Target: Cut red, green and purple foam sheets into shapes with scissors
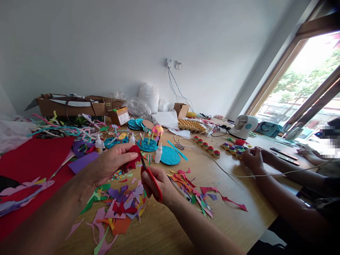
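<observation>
- The left hand (113, 161) pinches a dark red piece with a jagged edge (133, 158) between its thumb and fingers, which are closed on it.
- The right hand (160, 182) has its fingers curled around scissors with red plastic handles (158, 193); their dark blades point up and away, meeting the right edge of the red piece. Whether the blades are parted seems hard to tell at this size.
- Below and between both sets of fingers, a loose heap of multicoloured paper scraps (124, 200) lies on the pale wooden surface (170, 230).
- Just beyond the right fingers stands a small white plastic bottle (158, 154), next to a round, bright blue disc (170, 156).
- Left of the left fingers lie a purple sheet (82, 162) and, farther out, a large red sheet (34, 154).
- Behind that red sheet, well apart from the fingers, is a tangled pile of fuzzy coloured stems (71, 131).
- Beyond the right fingers and to their right runs a row of red-topped, cup-shaped pieces (205, 146).
- Farther right, another person's hands (253, 159) are at a second row of cups with purple tops (232, 149); a white rounded appliance (243, 127) stands behind them.
</observation>
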`<state>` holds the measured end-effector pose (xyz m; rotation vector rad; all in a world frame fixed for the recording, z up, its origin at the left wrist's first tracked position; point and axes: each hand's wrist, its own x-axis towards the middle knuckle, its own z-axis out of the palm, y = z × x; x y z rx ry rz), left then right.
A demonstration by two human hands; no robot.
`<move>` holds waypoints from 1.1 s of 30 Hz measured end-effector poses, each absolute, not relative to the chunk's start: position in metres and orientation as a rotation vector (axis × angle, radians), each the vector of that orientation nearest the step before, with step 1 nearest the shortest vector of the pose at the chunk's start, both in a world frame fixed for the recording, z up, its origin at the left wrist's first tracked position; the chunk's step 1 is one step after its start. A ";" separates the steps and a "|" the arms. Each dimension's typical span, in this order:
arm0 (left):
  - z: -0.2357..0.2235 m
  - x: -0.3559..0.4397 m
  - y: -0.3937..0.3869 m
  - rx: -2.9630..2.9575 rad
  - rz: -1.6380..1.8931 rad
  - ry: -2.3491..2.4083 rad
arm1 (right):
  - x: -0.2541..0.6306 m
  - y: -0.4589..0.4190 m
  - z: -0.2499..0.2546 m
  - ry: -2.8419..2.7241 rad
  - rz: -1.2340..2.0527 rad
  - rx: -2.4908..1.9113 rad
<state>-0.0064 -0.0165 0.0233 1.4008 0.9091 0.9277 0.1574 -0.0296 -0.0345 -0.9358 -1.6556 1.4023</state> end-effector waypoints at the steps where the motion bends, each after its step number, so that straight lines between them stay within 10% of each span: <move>1: 0.023 -0.006 -0.016 1.403 0.930 0.914 | 0.157 -0.030 -0.034 -1.654 1.400 -0.941; 33: 0.018 -0.006 -0.013 1.483 0.964 0.932 | 0.156 -0.027 -0.043 -1.619 1.354 -0.900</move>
